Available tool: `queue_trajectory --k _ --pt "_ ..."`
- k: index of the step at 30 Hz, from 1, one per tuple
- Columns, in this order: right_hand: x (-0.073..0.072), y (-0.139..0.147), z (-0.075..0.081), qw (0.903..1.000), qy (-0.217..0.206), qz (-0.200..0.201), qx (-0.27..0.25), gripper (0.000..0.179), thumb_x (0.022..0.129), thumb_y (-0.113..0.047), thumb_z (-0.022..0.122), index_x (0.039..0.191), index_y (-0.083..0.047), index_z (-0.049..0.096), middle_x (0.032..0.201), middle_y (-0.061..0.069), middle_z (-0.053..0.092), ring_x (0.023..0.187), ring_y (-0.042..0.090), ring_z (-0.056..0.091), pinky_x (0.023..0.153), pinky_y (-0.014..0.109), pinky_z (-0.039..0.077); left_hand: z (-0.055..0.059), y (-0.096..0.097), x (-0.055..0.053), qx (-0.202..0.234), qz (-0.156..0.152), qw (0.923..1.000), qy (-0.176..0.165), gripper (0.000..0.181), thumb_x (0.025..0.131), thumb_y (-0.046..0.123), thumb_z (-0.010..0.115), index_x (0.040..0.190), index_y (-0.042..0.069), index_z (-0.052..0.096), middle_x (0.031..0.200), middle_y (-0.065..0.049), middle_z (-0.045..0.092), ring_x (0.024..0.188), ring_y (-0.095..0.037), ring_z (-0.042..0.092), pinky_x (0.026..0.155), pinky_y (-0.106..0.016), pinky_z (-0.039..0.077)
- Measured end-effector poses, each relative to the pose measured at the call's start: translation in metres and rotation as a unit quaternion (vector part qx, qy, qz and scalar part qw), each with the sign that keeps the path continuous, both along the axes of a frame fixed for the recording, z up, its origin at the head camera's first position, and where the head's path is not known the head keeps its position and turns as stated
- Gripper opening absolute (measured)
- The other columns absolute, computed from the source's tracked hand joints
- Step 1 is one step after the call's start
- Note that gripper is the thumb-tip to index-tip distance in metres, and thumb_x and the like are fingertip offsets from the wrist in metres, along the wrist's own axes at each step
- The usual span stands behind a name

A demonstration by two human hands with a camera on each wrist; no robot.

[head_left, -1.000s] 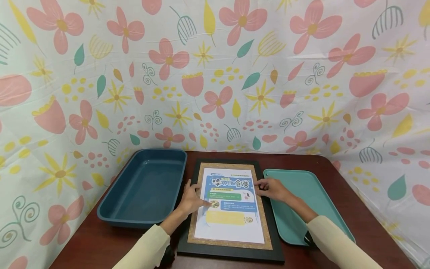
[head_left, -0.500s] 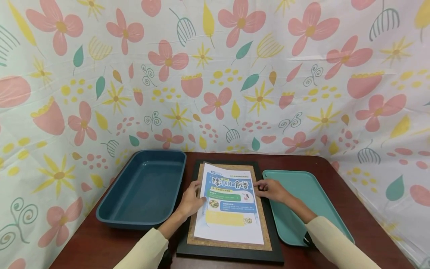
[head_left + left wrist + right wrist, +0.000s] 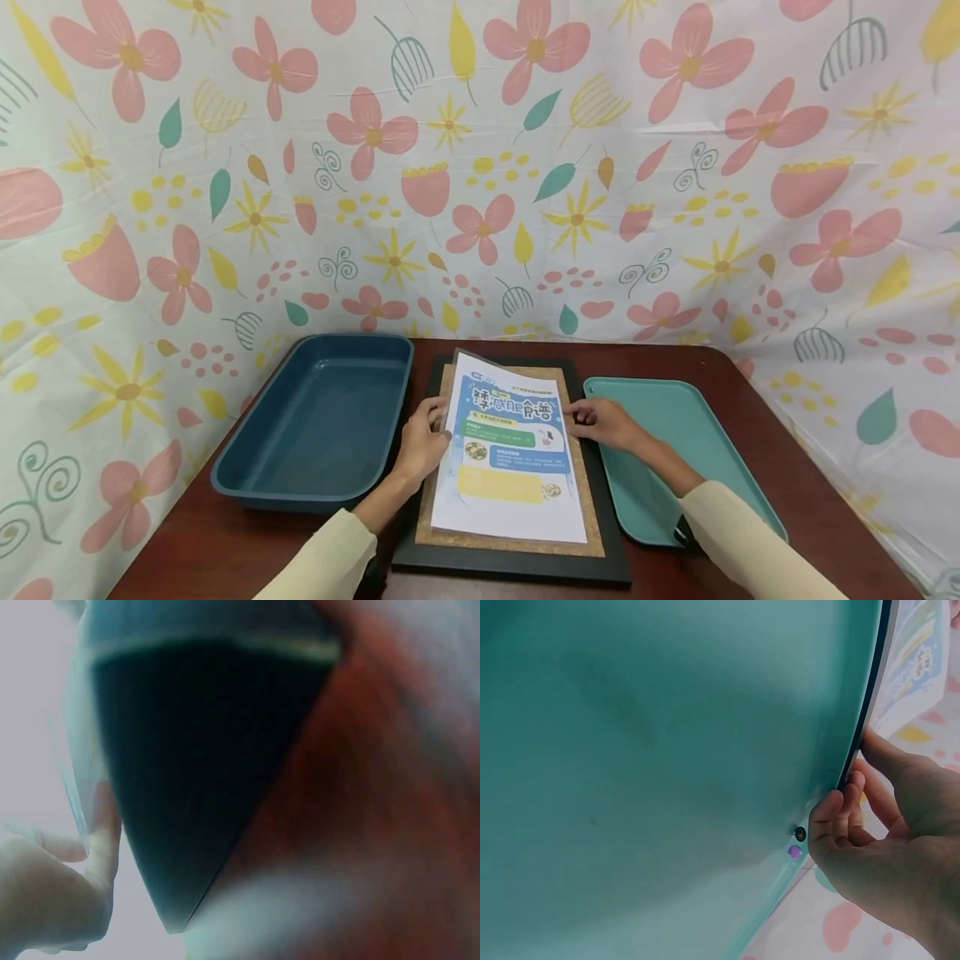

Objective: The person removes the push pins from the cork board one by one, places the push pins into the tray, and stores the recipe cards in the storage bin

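Observation:
A printed poster sheet (image 3: 510, 517) with blue, green and yellow blocks lies over a cork board (image 3: 596, 533) in a black frame (image 3: 517, 571). Its upper left part is lifted off the cork, and a clear edge shows there. My left hand (image 3: 422, 442) pinches the sheet's left edge between thumb and fingers; the left wrist view shows these fingertips at the edge. On the opposite side, my right hand (image 3: 606, 422) holds the right edge, its lower fingers curled. The contact of thumb and forefinger there is partly hidden.
A deep blue tray (image 3: 315, 492) stands left of the frame, a shallow teal tray (image 3: 667, 392) right of it. Inside the teal tray's rim lie a small black piece (image 3: 800, 834) and a purple piece (image 3: 795, 851). A flowered cloth (image 3: 480, 167) hangs behind the table.
The sheet's upper left corner has risen off the cork and shifted slightly up. My left thumb has drawn back from the sheet's face to its left edge. My right hand stays about in place.

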State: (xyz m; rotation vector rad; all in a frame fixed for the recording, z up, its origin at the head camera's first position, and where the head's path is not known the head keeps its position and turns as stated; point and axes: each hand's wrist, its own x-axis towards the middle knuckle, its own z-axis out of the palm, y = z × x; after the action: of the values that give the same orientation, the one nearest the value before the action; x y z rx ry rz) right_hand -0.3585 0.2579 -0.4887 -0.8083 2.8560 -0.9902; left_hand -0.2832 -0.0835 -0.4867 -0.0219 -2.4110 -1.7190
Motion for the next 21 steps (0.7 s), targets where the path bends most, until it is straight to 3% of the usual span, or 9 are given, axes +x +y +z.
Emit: queue_trajectory --k 4,13,21 --pt "0.0006 -0.0009 0.0011 1.0000 -0.002 0.005 -0.001 0.034 0.094 -0.008 0.077 0.123 0.007 0.072 0.095 0.009 0.064 0.081 0.016 0.057 0.069 0.029 0.050 -0.0020 0.0010 0.0001 0.019 0.023 0.9995 -0.002 0.059 0.089 -0.015 0.061 0.145 0.003 0.056 0.138 -0.019 0.065 0.126 -0.034 0.061 0.077 -0.031 0.051" --pt "0.0031 -0.0009 0.0033 1.0000 0.006 0.005 -0.003 0.033 0.093 -0.009 0.077 0.122 0.008 0.072 0.094 0.010 0.064 0.081 0.016 0.057 0.069 0.030 0.050 -0.0021 0.0061 -0.0013 0.045 0.056 0.9974 -0.001 0.061 0.087 -0.017 0.062 0.143 0.005 0.059 0.134 -0.017 0.068 0.107 -0.029 0.071 0.084 -0.037 0.057" --pt "0.0041 -0.0004 0.0039 1.0000 0.005 0.008 0.000 0.033 0.093 -0.009 0.078 0.121 0.007 0.072 0.095 0.008 0.064 0.082 0.016 0.058 0.070 0.031 0.051 0.0007 0.0095 -0.0002 0.055 0.071 0.9959 -0.005 0.060 0.086 -0.016 0.063 0.142 0.005 0.061 0.132 -0.016 0.070 0.111 -0.030 0.070 0.089 -0.042 0.056"
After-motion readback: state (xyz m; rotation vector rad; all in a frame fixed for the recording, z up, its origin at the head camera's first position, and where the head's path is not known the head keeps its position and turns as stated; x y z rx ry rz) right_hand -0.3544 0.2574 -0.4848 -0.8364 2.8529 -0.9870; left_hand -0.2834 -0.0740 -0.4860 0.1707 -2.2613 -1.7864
